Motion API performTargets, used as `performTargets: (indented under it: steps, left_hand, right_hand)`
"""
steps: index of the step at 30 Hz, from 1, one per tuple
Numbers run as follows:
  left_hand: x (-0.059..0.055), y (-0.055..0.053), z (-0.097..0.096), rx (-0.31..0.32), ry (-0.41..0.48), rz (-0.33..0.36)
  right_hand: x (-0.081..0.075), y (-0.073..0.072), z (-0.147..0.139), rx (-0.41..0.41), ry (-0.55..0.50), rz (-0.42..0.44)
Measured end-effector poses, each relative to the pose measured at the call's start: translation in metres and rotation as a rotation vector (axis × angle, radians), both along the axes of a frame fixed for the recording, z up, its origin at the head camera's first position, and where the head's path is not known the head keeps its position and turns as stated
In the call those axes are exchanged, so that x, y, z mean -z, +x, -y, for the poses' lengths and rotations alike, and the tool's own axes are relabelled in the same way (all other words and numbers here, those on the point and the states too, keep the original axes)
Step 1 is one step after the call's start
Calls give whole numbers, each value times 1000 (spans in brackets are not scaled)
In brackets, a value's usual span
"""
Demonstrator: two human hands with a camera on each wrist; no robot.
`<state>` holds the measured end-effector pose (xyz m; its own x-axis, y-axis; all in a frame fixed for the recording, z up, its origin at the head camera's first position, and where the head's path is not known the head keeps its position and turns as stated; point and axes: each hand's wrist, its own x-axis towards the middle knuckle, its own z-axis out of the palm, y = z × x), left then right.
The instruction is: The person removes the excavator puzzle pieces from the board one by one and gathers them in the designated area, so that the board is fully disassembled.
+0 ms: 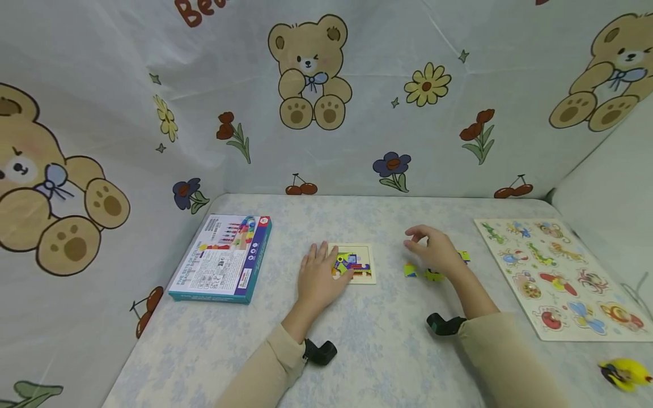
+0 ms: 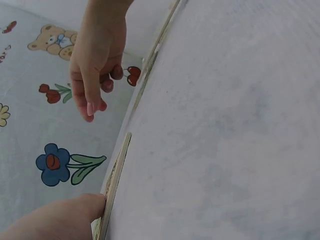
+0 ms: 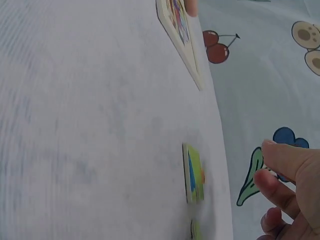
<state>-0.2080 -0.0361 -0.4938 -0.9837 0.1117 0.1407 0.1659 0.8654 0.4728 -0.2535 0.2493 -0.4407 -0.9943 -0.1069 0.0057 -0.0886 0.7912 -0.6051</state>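
Observation:
A small framed jigsaw puzzle (image 1: 361, 274) with a purple and yellow vehicle picture lies mid-table. My left hand (image 1: 318, 276) rests over its left part with fingers spread, covering some of the picture. In the left wrist view, the thumb (image 2: 80, 210) lies along the thin edge of the puzzle board (image 2: 116, 170). Above several loose green and yellow pieces, my right hand (image 1: 435, 249) hovers with loosely bent fingers and nothing between them. One puzzle piece (image 1: 410, 270) sits left of that hand; another piece (image 1: 433, 275) lies under it, partly hidden. The right wrist view shows a green-blue piece (image 3: 194, 174) flat on the table.
A teal-edged box (image 1: 219, 258) lies at the left. A large wooden board with bug and animal pictures (image 1: 566, 277) occupies the right side. Near the front right corner is a yellow toy-like object (image 1: 626, 373). A bear-patterned cloth (image 1: 357, 153) hangs behind the table.

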Motion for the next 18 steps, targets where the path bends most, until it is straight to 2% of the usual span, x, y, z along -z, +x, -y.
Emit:
performTargets:
  steps: [6, 11, 18]
  left_hand:
    - [2, 0, 1, -7, -23, 16]
    - [2, -1, 1, -11, -45, 19]
    - [0, -1, 0, -8, -61, 19]
  right_hand:
    - [1, -3, 34, -37, -21, 35]
    - [2, -4, 59, -98, -27, 36]
    - [5, -7, 82, -161, -48, 61]
